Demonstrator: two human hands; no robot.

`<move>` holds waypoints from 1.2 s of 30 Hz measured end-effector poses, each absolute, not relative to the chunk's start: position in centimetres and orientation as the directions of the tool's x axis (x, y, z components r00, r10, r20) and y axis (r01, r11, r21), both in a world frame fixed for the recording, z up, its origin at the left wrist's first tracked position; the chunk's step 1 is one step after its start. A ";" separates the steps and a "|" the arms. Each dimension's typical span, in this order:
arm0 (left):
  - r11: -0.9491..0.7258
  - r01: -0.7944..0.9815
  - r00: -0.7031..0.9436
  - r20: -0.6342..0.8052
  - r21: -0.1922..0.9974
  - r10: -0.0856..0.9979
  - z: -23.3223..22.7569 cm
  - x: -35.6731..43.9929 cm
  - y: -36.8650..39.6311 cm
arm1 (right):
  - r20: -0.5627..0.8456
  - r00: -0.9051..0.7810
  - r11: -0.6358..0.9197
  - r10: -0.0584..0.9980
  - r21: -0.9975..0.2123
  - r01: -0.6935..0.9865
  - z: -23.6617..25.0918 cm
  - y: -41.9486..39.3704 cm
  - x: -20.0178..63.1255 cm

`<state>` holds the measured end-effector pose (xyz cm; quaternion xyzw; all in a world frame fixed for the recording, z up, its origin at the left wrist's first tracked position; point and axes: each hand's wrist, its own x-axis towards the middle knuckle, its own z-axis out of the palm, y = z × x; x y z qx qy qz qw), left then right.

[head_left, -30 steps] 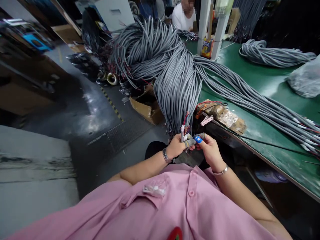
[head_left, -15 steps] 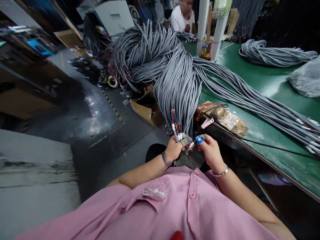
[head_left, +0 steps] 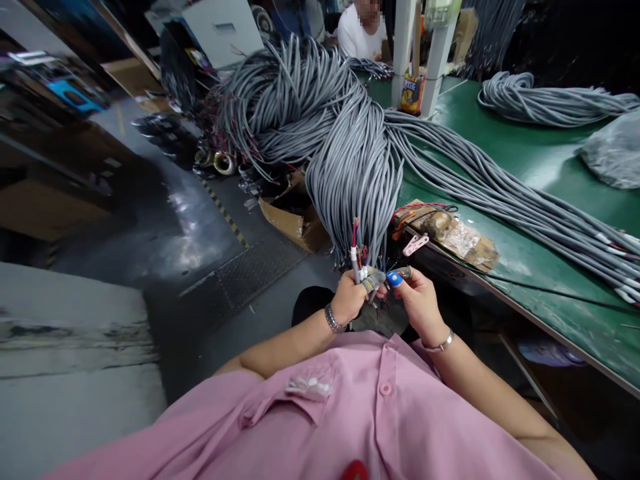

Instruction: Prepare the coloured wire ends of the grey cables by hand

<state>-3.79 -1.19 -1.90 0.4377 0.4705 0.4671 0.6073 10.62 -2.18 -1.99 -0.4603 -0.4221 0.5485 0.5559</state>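
My left hand (head_left: 351,295) is closed around several grey cable ends (head_left: 355,263), whose white bands and stripped, coloured wires stick up above the fist. Grey striped covers wrap some of its fingers. Close beside it, my right hand (head_left: 419,293) pinches at the thin wires by the left fingertips, with a blue cover (head_left: 395,279) on the thumb. What exactly lies between the right fingertips is too small to make out. Behind both hands hangs a thick bundle of grey cables (head_left: 353,173), draped down from the bench.
More grey cables (head_left: 500,183) run along the green bench (head_left: 550,157) to the right. A pink clip (head_left: 416,245) and a taped wooden block (head_left: 463,239) sit at its edge. An open carton (head_left: 285,217) stands on the floor. Across the bench is a person in white (head_left: 357,33).
My right hand has moved slightly left, closer to the left hand. The cable ends in my left hand have shifted a little to the right.
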 end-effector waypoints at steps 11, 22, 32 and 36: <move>0.101 -0.166 0.049 -0.094 0.981 0.994 -2.7 -3.7 -1.3 | -0.024 -0.002 -0.024 1.000 -0.984 -0.174 -2.6 -3.4 10.5; 0.185 -0.320 0.289 -0.090 0.929 0.953 -1.6 -4.6 0.3 | -0.170 -0.057 -0.175 0.984 -0.851 -0.494 -4.5 -1.2 14.5; 0.307 -0.407 0.416 -0.125 0.860 0.901 -0.9 -2.7 2.1 | -0.176 -0.088 -0.196 0.980 -0.828 -0.525 -2.3 3.5 14.0; 0.352 -0.404 0.472 -0.137 0.845 0.871 -0.7 -2.7 2.6 | -0.177 -0.087 -0.193 0.980 -0.773 -0.604 -2.2 3.5 13.6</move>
